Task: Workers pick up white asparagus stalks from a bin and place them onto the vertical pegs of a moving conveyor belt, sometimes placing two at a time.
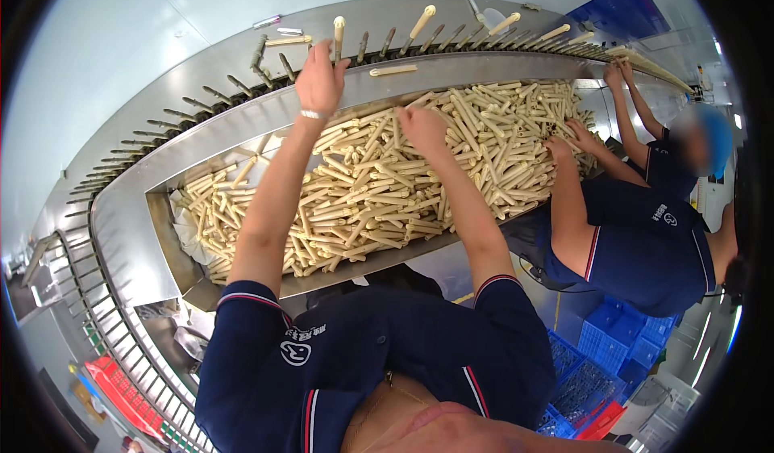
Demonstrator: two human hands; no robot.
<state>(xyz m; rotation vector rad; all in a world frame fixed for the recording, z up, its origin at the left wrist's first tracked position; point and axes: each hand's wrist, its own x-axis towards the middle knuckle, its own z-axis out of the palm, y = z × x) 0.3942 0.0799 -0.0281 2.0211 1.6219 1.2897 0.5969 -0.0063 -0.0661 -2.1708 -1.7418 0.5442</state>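
My left hand (320,86), fingers raised and thumb apart, is beside an upright cream-coloured tube (339,35) with a notched, rounded end, at the row of dark spikes (287,67). The tube shows beyond the fingers, which are not wrapped round it. Lower and to the right, my right hand (425,130) is over the pile of similar tubes (379,187). Its fingers are curled and closed on a tube (397,134) near the pile's far edge. That grip is partly hidden. A long metal trough (165,231) contains the pile.
Several spikes farther right carry tubes (422,21). A loose tube (393,70) lies on the metal ledge (451,67). Two people work at the right, one with hands in the pile (556,148), the other at the spikes (617,74). Blue crates (605,328) stand behind them.
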